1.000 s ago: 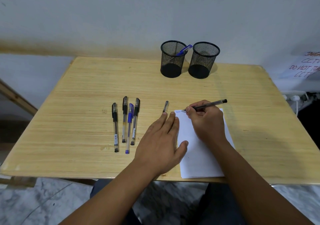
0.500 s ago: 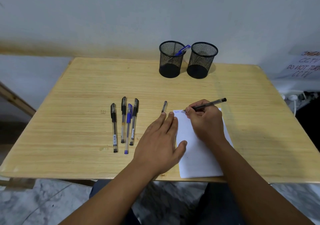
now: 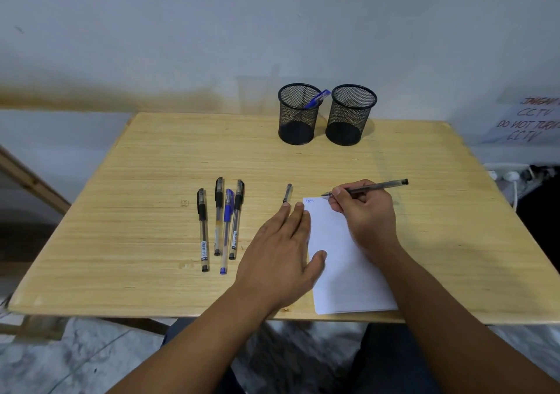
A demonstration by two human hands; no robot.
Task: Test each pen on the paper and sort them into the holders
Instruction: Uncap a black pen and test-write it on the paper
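My right hand (image 3: 366, 215) grips a black pen (image 3: 375, 187) with its tip at the top edge of the white paper (image 3: 342, 260), next to a small blue scribble (image 3: 309, 201). My left hand (image 3: 281, 254) lies flat, fingers straight, pressing on the paper's left edge. A loose pen cap (image 3: 287, 193) lies just beyond my left fingertips. Several capped pens (image 3: 222, 224), black ones and a blue one, lie side by side to the left. Two black mesh holders stand at the table's far side: the left holder (image 3: 298, 115) has a blue pen (image 3: 316, 99) in it, the right holder (image 3: 350, 115) looks empty.
The wooden table (image 3: 151, 181) ends close to my body at the front. A handwritten paper sign (image 3: 527, 124) and a power strip (image 3: 509, 175) sit off the table's right side. A wooden frame (image 3: 27, 178) stands to the left.
My right hand with the black pen has shifted to the right along the paper's top edge. The left hand stays flat on the paper.
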